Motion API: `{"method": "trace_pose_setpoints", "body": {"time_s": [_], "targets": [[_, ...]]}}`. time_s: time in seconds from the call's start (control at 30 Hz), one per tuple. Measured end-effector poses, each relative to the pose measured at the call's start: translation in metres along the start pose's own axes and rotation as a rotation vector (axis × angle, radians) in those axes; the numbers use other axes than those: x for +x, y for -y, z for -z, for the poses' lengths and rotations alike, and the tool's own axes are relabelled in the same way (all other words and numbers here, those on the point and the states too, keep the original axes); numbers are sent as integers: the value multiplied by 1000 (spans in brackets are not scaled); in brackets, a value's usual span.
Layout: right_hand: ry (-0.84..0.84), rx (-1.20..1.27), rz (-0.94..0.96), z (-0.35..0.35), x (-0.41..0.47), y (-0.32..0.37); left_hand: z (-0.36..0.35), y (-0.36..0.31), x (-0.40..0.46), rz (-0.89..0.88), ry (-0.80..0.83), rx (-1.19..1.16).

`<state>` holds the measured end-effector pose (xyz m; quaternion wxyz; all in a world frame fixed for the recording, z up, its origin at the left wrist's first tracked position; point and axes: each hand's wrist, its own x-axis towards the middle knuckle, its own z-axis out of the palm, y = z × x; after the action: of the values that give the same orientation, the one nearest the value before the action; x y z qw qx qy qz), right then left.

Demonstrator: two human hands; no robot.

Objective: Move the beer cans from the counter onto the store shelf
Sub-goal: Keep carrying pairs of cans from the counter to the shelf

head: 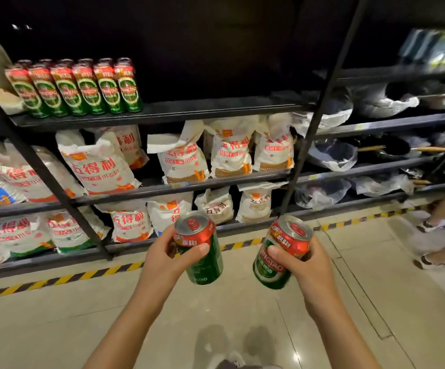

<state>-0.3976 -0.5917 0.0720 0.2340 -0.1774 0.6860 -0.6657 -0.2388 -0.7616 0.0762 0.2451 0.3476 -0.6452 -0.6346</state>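
Both forearms extended forward, low in view. Left hand (166,258) curled round a beer can (202,251) — thumb across its front. Right hand (299,265) just right of that can, wrapped round a second can (279,255), tilted.

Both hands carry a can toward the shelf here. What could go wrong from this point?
1. The left hand and right hand each grip a beer can, left can and right can, both tilted; with no free hand, one could slip.
2. The shelved cans stand tightly packed; setting a new can beside them might topple the row.
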Motion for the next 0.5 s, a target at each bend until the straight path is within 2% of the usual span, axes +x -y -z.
{"method": "trace_pose_setpoints", "body": {"time_s": [0.33, 0.5], "targets": [[270, -57, -13, -86, 163, 16, 39, -12, 112, 45, -282, -55], [352, -76, 7, -151, 233, 20, 78, -18, 187, 49, -352, -69]]}}
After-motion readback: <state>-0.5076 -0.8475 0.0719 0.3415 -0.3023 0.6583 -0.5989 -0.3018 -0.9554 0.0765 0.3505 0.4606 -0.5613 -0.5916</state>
